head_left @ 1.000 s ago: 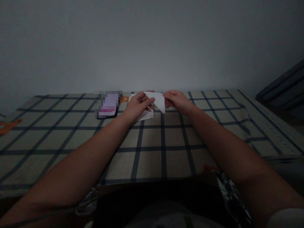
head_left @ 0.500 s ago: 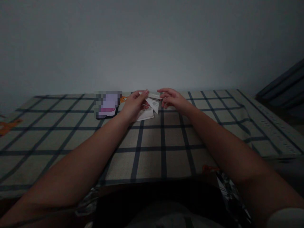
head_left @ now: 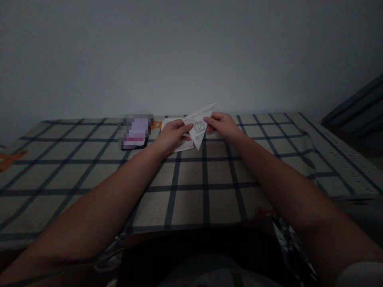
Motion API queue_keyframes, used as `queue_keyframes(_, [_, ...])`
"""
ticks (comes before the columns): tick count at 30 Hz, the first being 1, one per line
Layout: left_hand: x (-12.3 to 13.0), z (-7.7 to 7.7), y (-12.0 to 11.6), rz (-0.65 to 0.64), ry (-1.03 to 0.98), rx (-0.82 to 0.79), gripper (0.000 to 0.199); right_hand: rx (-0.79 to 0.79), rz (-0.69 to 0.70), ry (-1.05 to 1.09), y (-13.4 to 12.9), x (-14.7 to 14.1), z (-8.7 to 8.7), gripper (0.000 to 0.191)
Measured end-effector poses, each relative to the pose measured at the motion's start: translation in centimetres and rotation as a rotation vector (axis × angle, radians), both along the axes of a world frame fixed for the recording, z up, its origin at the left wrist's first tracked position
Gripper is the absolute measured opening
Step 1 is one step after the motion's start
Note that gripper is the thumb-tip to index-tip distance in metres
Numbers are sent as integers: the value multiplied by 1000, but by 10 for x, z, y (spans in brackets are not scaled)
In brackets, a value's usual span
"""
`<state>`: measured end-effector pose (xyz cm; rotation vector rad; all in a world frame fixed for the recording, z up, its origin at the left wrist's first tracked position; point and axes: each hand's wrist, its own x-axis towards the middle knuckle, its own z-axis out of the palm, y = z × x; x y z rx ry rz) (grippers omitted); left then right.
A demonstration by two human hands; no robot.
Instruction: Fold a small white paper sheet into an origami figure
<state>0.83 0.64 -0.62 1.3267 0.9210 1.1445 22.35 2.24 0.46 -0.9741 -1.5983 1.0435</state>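
A folded paper triangle with printed lines and a drawing hangs between my hands above the table, one corner pointing down. My left hand pinches its left side, thumb on the printed face. On its right edge, my right hand grips it between thumb and fingers. Beneath and behind my left hand lies a flat white paper on the tablecloth, partly covered by the hand.
A phone with a blurred screen lies left of my left hand. The checked tablecloth has orange printed figures. A pale wall rises behind the table, and a dark striped fabric is at far right.
My right hand has closed on the paper's right edge, where its fingers were apart before. The paper triangle has turned, so a different printed face with a drawing shows.
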Motion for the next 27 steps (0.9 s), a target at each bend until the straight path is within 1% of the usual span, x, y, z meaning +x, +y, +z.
queue_keyframes(3, [-1,-1,1,-14,-57,-30,35,-96,12,58,-2,-3,2,14])
queue_keyframes(4, [-1,-1,1,-16,-66,-35,37,-127,22,63,-2,-4,1,14])
queue_keyframes(5, [-1,-1,1,-15,-68,-35,39,-147,29,64,-1,-4,0,21])
queue_keyframes(7, [-1,0,1,4,-50,-25,42,-140,24,51,0,-5,-3,40])
queue_keyframes(9, [-2,0,2,42,-28,-14,44,-74,-17,23,2,-4,-6,63])
queue_keyframes(11, [-2,1,3,96,-22,-20,44,24,-80,-22,2,-2,-8,80])
queue_keyframes(12, [-2,1,3,122,-24,-27,44,81,-104,-54,2,-1,-8,84])
queue_keyframes(14, [-2,2,3,160,-22,-45,46,198,-109,-137,1,1,-7,85])
queue_keyframes(16, [-1,2,1,170,-11,-43,47,300,-49,-240,-1,3,-5,79])
queue_keyframes(18, [-1,1,0,169,14,-4,48,360,3,-307,-3,3,-5,63])
queue_keyframes(22, [-3,-3,4,178,93,97,50,381,45,-339,-1,2,-8,30])
queue_keyframes(24, [-5,-5,8,218,131,128,50,390,48,-330,2,4,-9,17])
queue_keyframes(25, [-6,-5,10,250,113,136,50,400,45,-330,4,5,-8,12])
queue_keyframes(27, [-10,-4,12,300,114,143,48,398,21,-332,7,9,-7,9])
